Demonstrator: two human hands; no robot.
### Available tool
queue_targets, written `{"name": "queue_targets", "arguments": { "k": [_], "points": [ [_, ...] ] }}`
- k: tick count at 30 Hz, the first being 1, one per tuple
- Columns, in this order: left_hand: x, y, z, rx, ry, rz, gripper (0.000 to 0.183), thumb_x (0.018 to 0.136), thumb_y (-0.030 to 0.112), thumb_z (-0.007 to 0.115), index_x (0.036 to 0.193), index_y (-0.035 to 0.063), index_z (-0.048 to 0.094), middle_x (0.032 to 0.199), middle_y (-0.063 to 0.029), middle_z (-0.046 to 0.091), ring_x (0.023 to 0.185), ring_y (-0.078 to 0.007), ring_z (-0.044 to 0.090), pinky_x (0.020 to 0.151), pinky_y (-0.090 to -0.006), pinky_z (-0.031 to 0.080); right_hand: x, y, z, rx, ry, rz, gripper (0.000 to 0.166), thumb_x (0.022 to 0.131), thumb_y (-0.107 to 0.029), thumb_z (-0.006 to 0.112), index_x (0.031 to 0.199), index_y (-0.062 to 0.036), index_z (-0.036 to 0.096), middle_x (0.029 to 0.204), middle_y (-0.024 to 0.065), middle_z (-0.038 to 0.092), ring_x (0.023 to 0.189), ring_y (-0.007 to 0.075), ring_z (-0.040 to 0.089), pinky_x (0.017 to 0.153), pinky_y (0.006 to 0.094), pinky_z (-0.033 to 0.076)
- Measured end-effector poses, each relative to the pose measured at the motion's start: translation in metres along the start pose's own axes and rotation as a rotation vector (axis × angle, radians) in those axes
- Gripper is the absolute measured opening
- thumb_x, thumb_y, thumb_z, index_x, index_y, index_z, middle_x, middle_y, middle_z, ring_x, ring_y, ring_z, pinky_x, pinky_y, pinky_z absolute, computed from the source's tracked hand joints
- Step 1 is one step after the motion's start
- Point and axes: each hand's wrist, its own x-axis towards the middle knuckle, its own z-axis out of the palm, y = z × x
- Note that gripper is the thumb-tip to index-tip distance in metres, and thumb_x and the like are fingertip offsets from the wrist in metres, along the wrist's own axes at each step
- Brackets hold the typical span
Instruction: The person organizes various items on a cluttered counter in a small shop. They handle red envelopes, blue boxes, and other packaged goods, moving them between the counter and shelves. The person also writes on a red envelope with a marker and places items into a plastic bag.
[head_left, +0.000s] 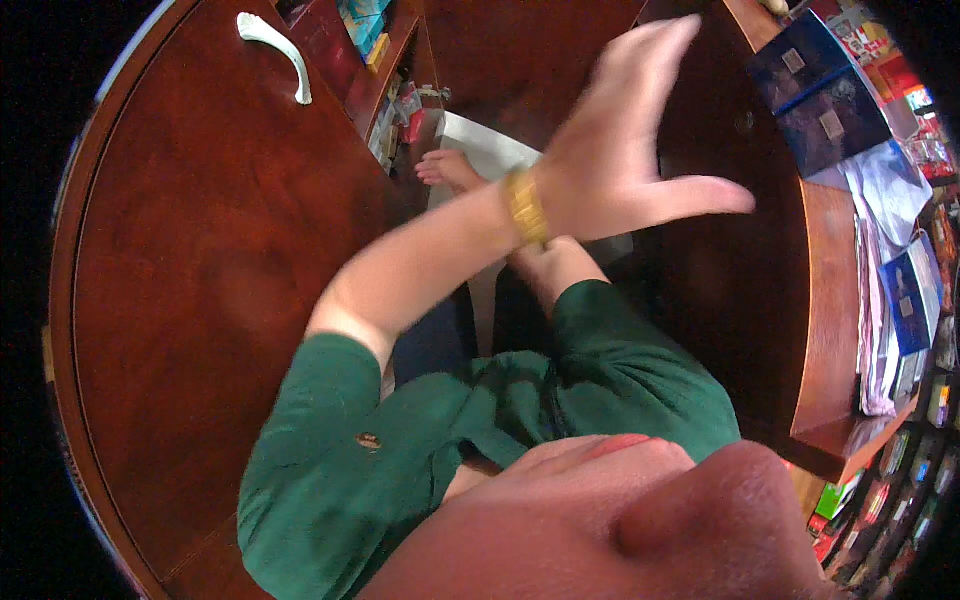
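Observation:
My left forearm crosses in front of my body from left to right, over my right forearm. My left hand (622, 142) is raised and empty, back toward the camera. Its thumb is spread wide from the fingers, and the fingertips are slightly blurred. A gold-coloured band (527, 206) circles that wrist. Farther down, my right hand (448, 169) shows past my left forearm, reaching left with its fingers straight and nothing seen in it. Behind it is a white surface (491, 141). Part of my right forearm is hidden by my left wrist.
A reddish-brown wooden panel (225, 262) with a curved white handle (279, 49) fills the left. Beyond its edge, a shelf holds small packets (409, 112). At right, dark blue boxes (829, 124) and folded cloth (874, 300) rest on a wooden ledge (821, 315).

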Motion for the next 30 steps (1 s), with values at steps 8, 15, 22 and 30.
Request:
{"name": "queue_targets", "arguments": {
  "k": [8,15,22,30],
  "points": [
    [0.081,0.014,0.09,0.008,-0.053,-0.233,0.124,0.058,0.036,0.078,0.143,-0.0016,-0.005,0.127,-0.0326,0.029,0.116,-0.0418,0.037,0.098,-0.0484,0.033,-0.077,-0.017,-0.037,0.362,0.217,-0.108,0.042,0.082,-0.026,0.058,0.118,-0.0063,0.054,0.11,0.0114,0.06,0.099,0.0286,0.057,0.084,0.043,0.045],
    [0.027,0.023,-0.022,-0.725,0.131,-0.407,0.09,0.073,0.025,0.073,0.14,0.0025,0.019,0.113,-0.0146,0.05,0.111,-0.0264,0.047,0.101,-0.0398,0.033,-0.08,-0.034,-0.074,0.666,0.265,-0.402,0.047,0.083,-0.034,0.061,0.122,-0.0102,0.053,0.116,0.0089,0.059,0.104,0.0279,0.056,0.089,0.0449,0.043],
    [-0.17,0.01,-0.082,-0.827,0.7,-0.883,0.054,0.081,0.036,0.059,0.126,0.0093,0.048,0.124,-0.0101,0.054,0.114,-0.0269,0.05,0.101,-0.0446,0.035,-0.163,-0.084,-0.112,0.951,0.146,-0.573,0.089,0.077,-0.068,0.051,0.138,-0.0052,0.033,0.14,0.0154,0.038,0.125,0.034,0.039,0.102,0.0524,0.033],
    [-0.304,0.007,-0.095,-0.762,0.911,-1.337,0.064,0.077,0.038,0.059,0.131,0.0103,0.041,0.126,-0.0142,0.051,0.115,-0.0323,0.049,0.098,-0.0538,0.034,-0.174,-0.004,-0.149,0.681,0.058,-0.095,0.068,0.082,-0.055,0.058,0.117,0.0032,0.051,0.11,0.0171,0.061,0.096,0.0265,0.061,0.082,0.041,0.05]
  ]
}}
